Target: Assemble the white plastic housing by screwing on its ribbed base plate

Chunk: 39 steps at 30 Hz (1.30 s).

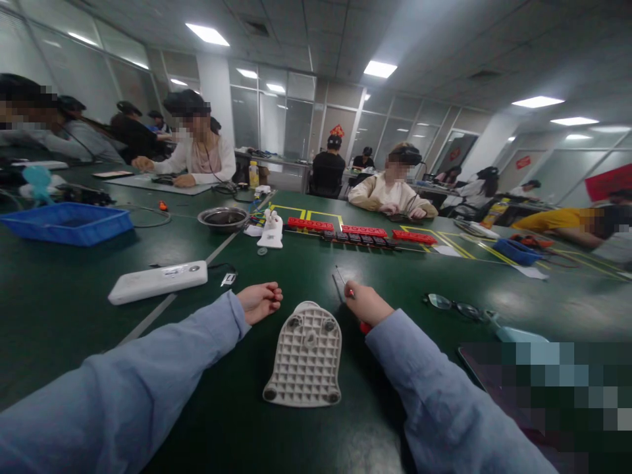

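Forward-reaching, left hand [261,303] curled, fingers narrow, any hold impossible to tell; right hand [370,303] gripped a screwdriver [350,290], shaft aimed far-left | counts: two hands; one screwdriver; one white base [307,355]; three red strips [364,231], far | base lay between forearms, gridded face up; long axis near-far, rounded end far

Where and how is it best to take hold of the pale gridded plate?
Probably by the long left edge of the plate, beyond its flared near corner, coming from the left: it lies grid side up, this edge is exposed, and the left grip is nearby, while the right grip holds a screwdriver.
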Motion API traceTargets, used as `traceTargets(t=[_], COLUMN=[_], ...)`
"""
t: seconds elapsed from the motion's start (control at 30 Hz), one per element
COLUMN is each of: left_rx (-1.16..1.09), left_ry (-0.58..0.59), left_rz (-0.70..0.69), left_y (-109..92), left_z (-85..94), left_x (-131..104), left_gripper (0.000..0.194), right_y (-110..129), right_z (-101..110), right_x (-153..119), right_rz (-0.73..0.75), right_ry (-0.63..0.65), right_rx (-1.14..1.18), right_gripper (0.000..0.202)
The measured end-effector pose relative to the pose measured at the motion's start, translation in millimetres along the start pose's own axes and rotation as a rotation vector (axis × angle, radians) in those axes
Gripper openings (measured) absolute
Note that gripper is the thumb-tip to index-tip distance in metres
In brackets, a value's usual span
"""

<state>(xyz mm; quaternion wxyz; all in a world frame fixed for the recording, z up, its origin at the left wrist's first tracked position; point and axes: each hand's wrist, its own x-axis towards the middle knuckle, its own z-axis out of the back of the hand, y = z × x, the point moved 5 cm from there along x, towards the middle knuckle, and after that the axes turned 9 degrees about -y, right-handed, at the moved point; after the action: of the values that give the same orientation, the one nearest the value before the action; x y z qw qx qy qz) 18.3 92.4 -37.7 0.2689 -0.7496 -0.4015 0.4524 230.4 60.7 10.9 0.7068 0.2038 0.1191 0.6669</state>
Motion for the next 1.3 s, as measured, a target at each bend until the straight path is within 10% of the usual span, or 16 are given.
traceTargets(t=[0.4,0.8,1.13,1.3], left_rx=[0.065,0.052,0.304,0.475], left_ry=[-0.086,0.003,0.105,0.151], left_rz=[-0.135,-0.223,-0.465,-0.556], left_y=[-4.5,-7.7,-24.6,-15.0], left_z=[-6.9,0.4,-27.4,-29.0], left_x=[-20.8,-84.5,-147.2,-162.5], left_gripper=[0.004,0.02,0.033,0.048], right_y=[24.4,35.7,45.4,51.3], right_z=[113.2,86.4,78.8,68.8], right_x=[-36.6,-124.3,-159.2,-175.0], right_rz=[0.074,0.014,0.071,0.071], right_ry=[-0.252,-0.134,-0.565,-0.573], right_rx=[1.49,1.549,1.451,1.38], right_gripper=[0.038,0.03,0.036,0.02])
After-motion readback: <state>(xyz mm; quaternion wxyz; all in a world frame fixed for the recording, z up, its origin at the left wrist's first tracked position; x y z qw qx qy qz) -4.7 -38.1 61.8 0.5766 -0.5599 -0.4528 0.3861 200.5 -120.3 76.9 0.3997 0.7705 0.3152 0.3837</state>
